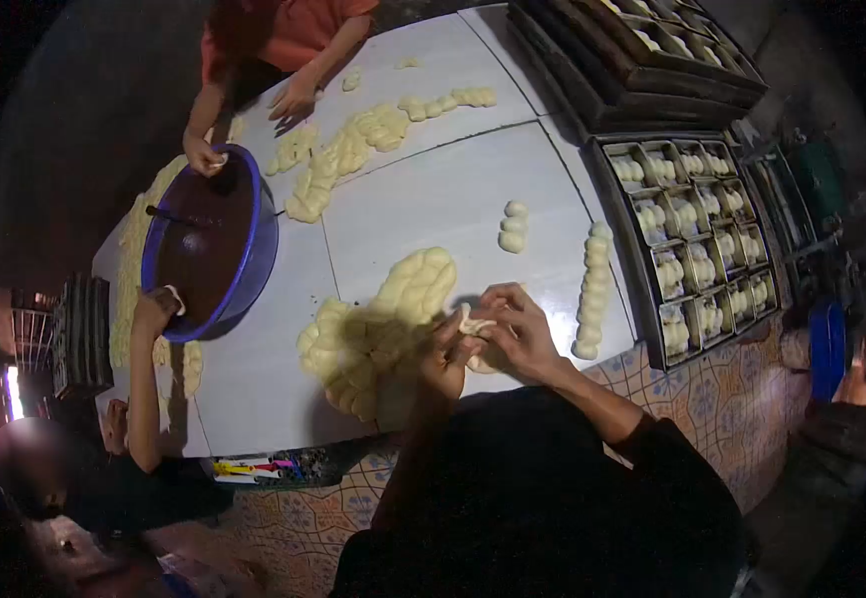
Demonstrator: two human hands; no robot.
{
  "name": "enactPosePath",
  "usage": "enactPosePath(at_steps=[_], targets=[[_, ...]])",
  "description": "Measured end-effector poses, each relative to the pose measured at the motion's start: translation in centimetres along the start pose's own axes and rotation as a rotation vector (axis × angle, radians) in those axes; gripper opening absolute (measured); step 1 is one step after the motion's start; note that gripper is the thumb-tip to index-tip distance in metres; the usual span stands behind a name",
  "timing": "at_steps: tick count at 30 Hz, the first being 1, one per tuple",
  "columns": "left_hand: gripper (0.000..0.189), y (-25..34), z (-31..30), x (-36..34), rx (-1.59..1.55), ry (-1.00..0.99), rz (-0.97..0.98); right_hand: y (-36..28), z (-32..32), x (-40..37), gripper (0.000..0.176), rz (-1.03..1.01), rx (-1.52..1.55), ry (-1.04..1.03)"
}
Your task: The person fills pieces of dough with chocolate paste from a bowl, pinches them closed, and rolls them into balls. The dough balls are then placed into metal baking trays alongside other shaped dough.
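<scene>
Between my two hands, just above the near edge of the white tiled table (433, 189), is a small piece of dough (474, 324). My left hand (445, 361) has its fingers closed on the dough's left side. My right hand (521, 329) pinches it from the right. A pale bit of dough lies on the table partly hidden beneath my hands. To the left of my hands spreads a cluster of dough balls (415, 284), partly in shadow. A long row of dough balls (592, 289) lies to the right, and a short row (513, 227) sits farther back.
A gridded metal baking tray (642, 244) with dough in its compartments stands right, near stacked trays (632, 75). A blue basin (254, 239) of brown filling sits left. Two co-workers' hands (204, 157) (159, 307) are at its rim. More dough (353, 145) lies at the back.
</scene>
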State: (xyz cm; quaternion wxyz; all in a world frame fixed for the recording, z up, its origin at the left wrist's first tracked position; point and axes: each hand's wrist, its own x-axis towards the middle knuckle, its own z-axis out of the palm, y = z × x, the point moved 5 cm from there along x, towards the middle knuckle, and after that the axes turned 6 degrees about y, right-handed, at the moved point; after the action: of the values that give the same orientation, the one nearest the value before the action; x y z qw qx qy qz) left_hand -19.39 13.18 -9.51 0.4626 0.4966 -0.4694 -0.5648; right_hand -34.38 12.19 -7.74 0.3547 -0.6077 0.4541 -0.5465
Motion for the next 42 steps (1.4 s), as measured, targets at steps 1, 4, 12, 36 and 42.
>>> enactPosePath(at_steps=[1, 4, 12, 36, 42], targets=[[0.027, 0.2, 0.5, -0.2, -0.071, 0.003, 0.001, 0.3, -0.2, 0.1, 0.031, 0.102, 0.173, 0.075], [0.022, 0.9, 1.4, 0.0, -0.161, 0.032, -0.044, 0.1, -0.5, 0.5, 0.021, 0.194, 0.216, 0.014], [0.032, -0.5, 1.6, 0.9, 0.239, 0.047, 0.017, 2.0, -0.6, -0.8, 0.034, 0.335, 0.058, -0.031], [0.013, -6.0, -6.7, 2.6, 0.000, 0.445, 0.051, 15.6, -8.9, 13.5, 0.044, 0.339, -0.371, -0.030], [0.013, -1.4, -3.2, 2.5, 0.257, 0.294, 0.115, 15.9, -9.9, 12.4, 0.045, 0.068, -0.422, 0.233]])
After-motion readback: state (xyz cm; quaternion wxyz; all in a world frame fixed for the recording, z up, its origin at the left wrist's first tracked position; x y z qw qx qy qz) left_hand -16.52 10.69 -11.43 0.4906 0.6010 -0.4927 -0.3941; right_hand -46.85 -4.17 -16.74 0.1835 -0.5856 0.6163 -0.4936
